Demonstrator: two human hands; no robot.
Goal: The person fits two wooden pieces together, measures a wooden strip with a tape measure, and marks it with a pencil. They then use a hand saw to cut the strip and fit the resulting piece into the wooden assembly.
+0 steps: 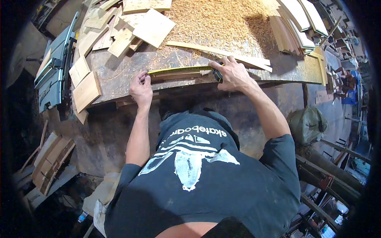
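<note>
A person in a dark shirt [206,158] stands close to the edge of a wooden bench [111,75], with both hands over that edge. The left hand [141,91] has its thumb and fingertips together on the near end of a yellow tape [174,70]. The right hand [235,75] is closed around the dark tape case [218,75], at the other end of the tape. The tape runs between the two hands, pulled out flat, and having a hand at each end likely stops it from bending or snapping back. Just under the tape, between the hands, a thin piece of wood [180,75] lies along the bench edge, about in line with it. The tape seems to rest on or just over this wood, but the view is too small to be sure if they touch. Just past the right hand, a long thin strip [206,48] lies flat, so the bench holds it up. Out past both hands is a big pile of curly wood shavings [222,20]. To the left of the left hand, flat boards [86,92] lie by the bench corner. Far past the right hand, more boards [291,29] lean close together, so they seem to prop each other up.
</note>
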